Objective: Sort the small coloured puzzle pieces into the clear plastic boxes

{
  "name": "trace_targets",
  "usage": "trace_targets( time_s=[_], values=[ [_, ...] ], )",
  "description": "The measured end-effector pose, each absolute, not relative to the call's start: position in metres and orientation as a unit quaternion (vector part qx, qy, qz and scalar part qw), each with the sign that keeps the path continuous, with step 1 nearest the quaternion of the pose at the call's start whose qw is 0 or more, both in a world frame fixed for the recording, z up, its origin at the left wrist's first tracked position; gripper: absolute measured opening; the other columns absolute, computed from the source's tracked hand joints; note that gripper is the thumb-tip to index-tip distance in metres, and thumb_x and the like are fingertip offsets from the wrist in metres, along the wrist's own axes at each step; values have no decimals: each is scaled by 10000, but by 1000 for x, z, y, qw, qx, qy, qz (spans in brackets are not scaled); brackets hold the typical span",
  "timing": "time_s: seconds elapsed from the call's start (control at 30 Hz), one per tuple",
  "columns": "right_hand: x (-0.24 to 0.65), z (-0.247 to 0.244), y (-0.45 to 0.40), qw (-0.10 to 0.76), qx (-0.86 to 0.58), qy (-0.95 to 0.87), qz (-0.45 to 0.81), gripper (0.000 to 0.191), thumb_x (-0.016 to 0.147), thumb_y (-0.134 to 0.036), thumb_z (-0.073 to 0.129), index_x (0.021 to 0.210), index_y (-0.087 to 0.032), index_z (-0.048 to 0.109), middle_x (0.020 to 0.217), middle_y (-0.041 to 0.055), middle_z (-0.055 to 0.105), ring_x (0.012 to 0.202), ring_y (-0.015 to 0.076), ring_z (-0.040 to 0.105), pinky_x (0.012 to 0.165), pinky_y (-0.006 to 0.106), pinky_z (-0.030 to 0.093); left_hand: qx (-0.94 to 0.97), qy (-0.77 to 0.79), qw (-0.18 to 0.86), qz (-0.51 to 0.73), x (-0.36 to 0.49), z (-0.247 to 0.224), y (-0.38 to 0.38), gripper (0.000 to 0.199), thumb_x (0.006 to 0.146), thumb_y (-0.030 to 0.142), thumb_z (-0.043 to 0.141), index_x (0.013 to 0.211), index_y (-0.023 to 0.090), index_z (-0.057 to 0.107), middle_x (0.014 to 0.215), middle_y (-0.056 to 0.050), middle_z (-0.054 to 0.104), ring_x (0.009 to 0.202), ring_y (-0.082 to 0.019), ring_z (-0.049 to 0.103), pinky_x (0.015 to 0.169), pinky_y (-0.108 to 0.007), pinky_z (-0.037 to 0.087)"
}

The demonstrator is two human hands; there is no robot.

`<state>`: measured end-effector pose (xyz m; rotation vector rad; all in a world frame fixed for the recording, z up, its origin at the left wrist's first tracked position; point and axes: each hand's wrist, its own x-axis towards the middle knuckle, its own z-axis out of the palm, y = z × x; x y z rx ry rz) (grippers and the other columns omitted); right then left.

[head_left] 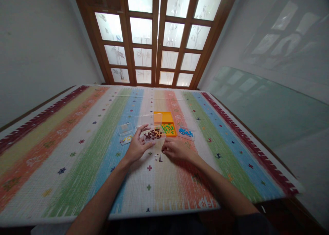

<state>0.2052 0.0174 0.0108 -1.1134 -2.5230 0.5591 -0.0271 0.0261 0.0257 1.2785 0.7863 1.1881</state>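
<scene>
My left hand (137, 146) grips the left end of a clear plastic box (164, 136), thumb along its front and fingers behind. Small dark brown pieces (153, 134), like tiny building bricks, fill the box, and its clear lid (148, 120) stands raised at the back. Just right of the box's front, my right hand (177, 148) is low over the cloth with its fingers pinched together. What they hold, if anything, is too small to make out. A little group of white and dark pieces (159, 158) lies on the cloth left of and below those fingertips.
Behind my right hand is an orange case (163, 117), opened, with green pieces (168, 128) inside. A clear box of blue pieces (186, 132) sits to the right, and a small open box of yellow pieces (125, 138) to the left. A striped cloth (102, 152) covers the table.
</scene>
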Motion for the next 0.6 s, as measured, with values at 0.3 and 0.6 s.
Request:
trace_targets(
  time_s=[0.3,0.6],
  values=[
    [207,16,18,156,-407,-875,210,150,882,-129,633,937,-165,768,976,71,703,840,157,651,769,258,494,544,345,575,505,-28,23,27,772,676,221,873,1347,256,493,1366,-96,537,1133,-242,690,1040,-440,551],
    [211,11,22,158,-395,-880,210,238,858,-57,611,947,-182,793,994,72,723,865,157,676,780,254,506,542,339,576,509,-27,23,27,777,670,229,877,1347,256,498,1365,-94,539,1124,-246,696,1024,-432,565]
  ],
)
